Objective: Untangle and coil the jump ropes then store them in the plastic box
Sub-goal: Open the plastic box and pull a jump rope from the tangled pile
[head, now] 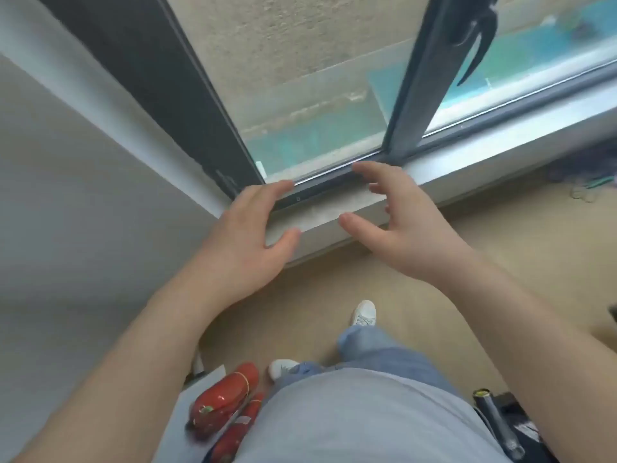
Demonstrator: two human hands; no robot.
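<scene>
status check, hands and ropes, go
Left hand open, right hand open, both empty, raised before window sill. Ropes possibly the tangle far right on the floor. No plastic box seen.

2 hands [248,242], 2 fire extinguishers [223,399], 2 shoes [364,314]

both hands [245,235] [397,225] outstretched, fingers spread

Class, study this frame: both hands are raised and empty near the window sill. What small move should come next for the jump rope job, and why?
Probably turn right and step toward the tangle of cords on the floor by the sill. The left hand and right hand are open and hold nothing, and no plastic box shows here. Whether that blurred tangle is the jump ropes cannot be told for sure.
</scene>
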